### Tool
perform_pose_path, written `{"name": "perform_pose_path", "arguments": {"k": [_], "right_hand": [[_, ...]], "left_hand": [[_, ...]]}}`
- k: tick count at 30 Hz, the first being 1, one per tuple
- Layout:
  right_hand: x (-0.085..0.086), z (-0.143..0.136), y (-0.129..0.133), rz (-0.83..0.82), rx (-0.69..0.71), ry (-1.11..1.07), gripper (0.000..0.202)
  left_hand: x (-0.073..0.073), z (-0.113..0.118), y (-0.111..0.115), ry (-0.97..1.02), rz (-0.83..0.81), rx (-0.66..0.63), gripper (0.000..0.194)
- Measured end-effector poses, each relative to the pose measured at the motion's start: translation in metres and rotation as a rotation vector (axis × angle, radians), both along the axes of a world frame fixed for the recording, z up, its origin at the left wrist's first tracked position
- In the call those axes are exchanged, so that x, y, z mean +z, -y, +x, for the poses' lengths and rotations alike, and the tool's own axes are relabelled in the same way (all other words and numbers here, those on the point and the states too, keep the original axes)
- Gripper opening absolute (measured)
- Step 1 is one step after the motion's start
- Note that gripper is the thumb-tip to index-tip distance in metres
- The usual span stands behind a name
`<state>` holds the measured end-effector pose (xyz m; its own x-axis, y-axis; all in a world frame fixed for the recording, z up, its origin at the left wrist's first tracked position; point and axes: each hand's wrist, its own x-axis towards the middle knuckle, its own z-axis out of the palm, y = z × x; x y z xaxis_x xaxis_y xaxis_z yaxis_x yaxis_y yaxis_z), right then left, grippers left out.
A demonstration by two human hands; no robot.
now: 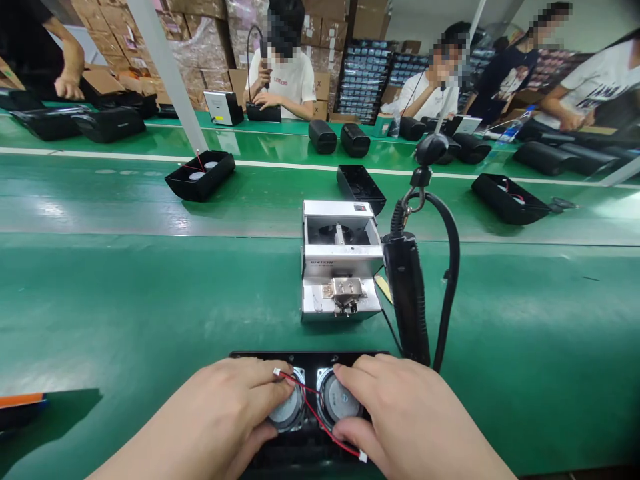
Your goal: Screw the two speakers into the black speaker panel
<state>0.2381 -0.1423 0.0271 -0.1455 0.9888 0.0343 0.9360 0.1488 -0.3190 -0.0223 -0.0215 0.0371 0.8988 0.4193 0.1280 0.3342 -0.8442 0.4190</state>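
Observation:
At the near edge of the bench lies a black speaker housing [310, 443] with two round metal speaker drivers in it. My left hand [235, 407] grips the left speaker driver [289, 410], its fingers over the top and thumb at the lower edge. Around the right speaker driver [344, 399] my right hand [395, 403] is curled, thumb below and fingertips above. A red and black wire [320, 420] with white plugs at its ends runs across both drivers. My fingers cover the outer parts of the drivers and the housing's sides.
A silver screw feeder [340, 267] stands just beyond the housing. A black electric screwdriver [406, 293] hangs at its right with a looped cable. Black housings [200, 175] sit on the green belt [270, 200]. An orange-edged object [23, 403] lies left. Several people work across the belt.

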Motion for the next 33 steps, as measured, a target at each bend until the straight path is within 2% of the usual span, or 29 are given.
{"name": "perform_pose_path", "arguments": {"k": [5,9,11,12,14,15,16,18,20,23,26,29,33], "right_hand": [[0.005,-0.006,-0.006,0.013,-0.018,-0.012,0.055],[0.011,-0.007,0.003,0.11,0.028,-0.038,0.057],[0.017,0.002,0.013,0.3,0.045,-0.1,0.05],[0.02,0.009,0.017,0.454,-0.008,-0.156,0.041],[0.025,0.028,0.019,0.776,-0.234,-0.309,0.026],[0.026,0.039,0.016,0.869,-0.366,-0.387,0.023],[0.025,0.05,0.01,0.879,-0.475,-0.455,0.027],[0.02,0.068,-0.009,0.695,-0.53,-0.563,0.053],[0.011,0.076,-0.028,0.437,-0.448,-0.651,0.073],[-0.005,0.072,-0.046,0.225,-0.328,-0.807,0.069],[-0.014,0.064,-0.045,0.2,-0.36,-0.992,0.057],[-0.01,0.069,-0.037,0.268,-0.42,-1.179,0.044],[0.004,0.089,-0.026,0.383,-0.461,-1.308,0.054]], "left_hand": [[0.001,0.003,0.0,-0.078,-0.071,0.01,0.044],[0.001,0.005,-0.001,-0.107,-0.103,0.028,0.05],[0.002,0.003,-0.002,-0.121,-0.093,0.062,0.055],[0.004,0.0,-0.001,-0.124,-0.087,0.081,0.058],[0.007,-0.004,0.003,-0.098,-0.065,0.122,0.061],[0.008,-0.006,0.006,-0.066,-0.04,0.137,0.059],[0.008,-0.006,0.011,-0.021,0.0,0.157,0.054],[0.005,0.001,0.022,0.087,0.095,0.184,0.046],[0.0,0.015,0.032,0.149,0.182,0.157,0.046],[-0.008,0.041,0.04,0.133,0.301,0.064,0.044],[-0.012,0.054,0.036,0.114,0.349,0.027,0.037],[-0.019,0.051,0.028,0.135,0.36,0.019,0.036],[-0.041,0.043,0.025,0.154,0.352,0.018,0.036]]}}
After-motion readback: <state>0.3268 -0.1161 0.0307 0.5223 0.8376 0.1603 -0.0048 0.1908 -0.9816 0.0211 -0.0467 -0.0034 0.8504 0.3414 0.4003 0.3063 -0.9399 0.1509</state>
